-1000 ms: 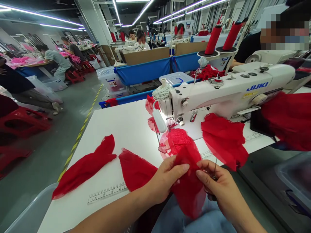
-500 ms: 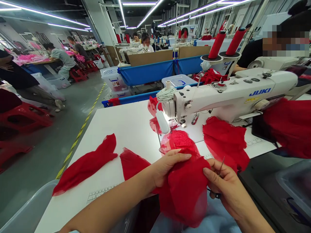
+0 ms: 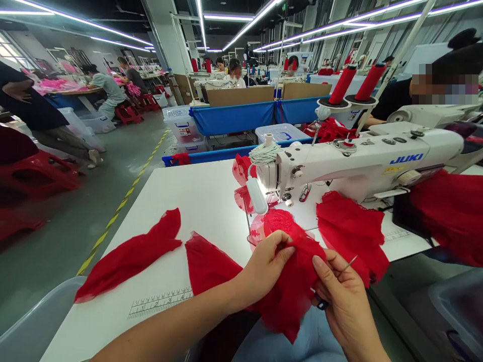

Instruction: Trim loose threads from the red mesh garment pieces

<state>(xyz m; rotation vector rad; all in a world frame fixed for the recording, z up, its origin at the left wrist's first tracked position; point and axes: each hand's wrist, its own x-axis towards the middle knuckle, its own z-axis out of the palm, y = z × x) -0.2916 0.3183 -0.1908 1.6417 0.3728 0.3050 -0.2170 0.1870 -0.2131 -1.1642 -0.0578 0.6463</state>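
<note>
Sheer red fabric [image 3: 287, 306] hangs over my lap at the table's front edge, its top joined to or lying against a red lace part [image 3: 278, 221] below the needle area of the white sewing machine [image 3: 339, 171]. My left hand [image 3: 267, 264] pinches its upper edge between thumb and fingers. At its right edge, my right hand [image 3: 341, 291] grips the cloth with thumb and forefinger. Small scissors [image 3: 347, 265] are tucked in that same hand, a thin metal point sticking out above and a dark handle below; most of them is hidden by the fingers.
Red cloth pieces lie on the white table [image 3: 181, 186] at left [image 3: 132, 256], centre [image 3: 207, 266] and right [image 3: 350, 231]. A printed ruler [image 3: 162, 301] runs near the front edge. Red thread cones [image 3: 342, 85] stand behind the machine. A co-worker [image 3: 396, 100] sits at right.
My left hand has curled its fingers more and drawn the fabric's upper edge up. The hanging cloth has bunched and narrowed. The scissors' point has tilted further right. The camera view has shifted slightly.
</note>
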